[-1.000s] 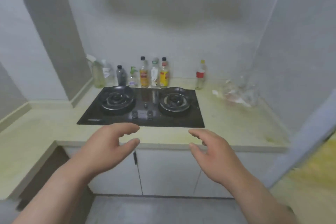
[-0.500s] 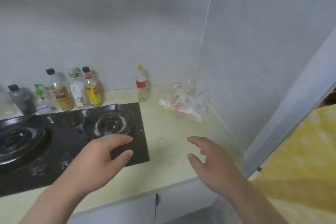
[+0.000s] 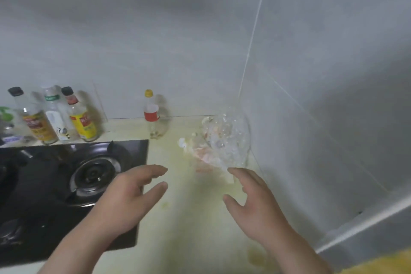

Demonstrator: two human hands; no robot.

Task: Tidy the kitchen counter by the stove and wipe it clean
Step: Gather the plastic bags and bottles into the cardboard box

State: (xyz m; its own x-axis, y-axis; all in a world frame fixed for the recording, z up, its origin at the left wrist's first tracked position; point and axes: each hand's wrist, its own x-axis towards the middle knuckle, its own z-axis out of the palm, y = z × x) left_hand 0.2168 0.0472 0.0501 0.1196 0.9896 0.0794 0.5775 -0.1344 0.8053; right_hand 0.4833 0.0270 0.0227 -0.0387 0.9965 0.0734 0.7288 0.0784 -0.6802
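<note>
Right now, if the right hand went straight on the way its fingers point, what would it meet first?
Probably the crumpled clear plastic bag, which lies just ahead of the right hand; depth is unclear.

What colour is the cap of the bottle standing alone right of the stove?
Yellow; the cap on that bottle shows in the head view.

The black stove top [image 3: 133,151] shines glossy like glass around a dull metal burner ring [image 3: 94,177], the pale counter [image 3: 189,218] is smooth but stained (yellowish blotches), the bag [image 3: 224,140] is crinkled clear plastic, and the wall tiles [image 3: 178,40] look smooth.
</note>
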